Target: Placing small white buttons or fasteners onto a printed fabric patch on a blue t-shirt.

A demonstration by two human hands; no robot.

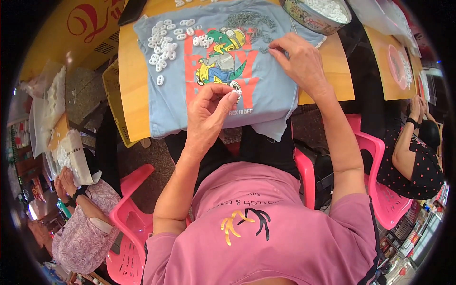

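Pink short-sleeved shirt (266,228) with a yellow and black mark on its chest fills the lower middle of the view, worn by the person at work; both bare forearms rise from it toward a wooden table top (130,71); a light blue T-shirt with a cartoon dinosaur print in green, yellow and red (213,57) lies spread flat on that table, its lower hem hanging over the near edge.

Left hand (206,111) hovers over the lower part of the print, its thumb and fingertips (231,96) pinched together on a small white ring-shaped piece (236,87), which rests against the cloth just at the print's lower edge; right hand (297,59) lies on the shirt's right side, fingers bent and pressed down on the fabric, holding nothing that can be made out.

Loose white oval rings (164,42) sit scattered in a heap on the shirt's upper left part, a few more near the dinosaur's head; a round metal bowl filled with more white pieces (318,12) stands at the table's far right, touching the shirt's edge.

Pink plastic chairs (130,223) stand at either side; a person in a patterned blouse (83,232) sits at lower left, another in a black dotted top (413,161) at right.
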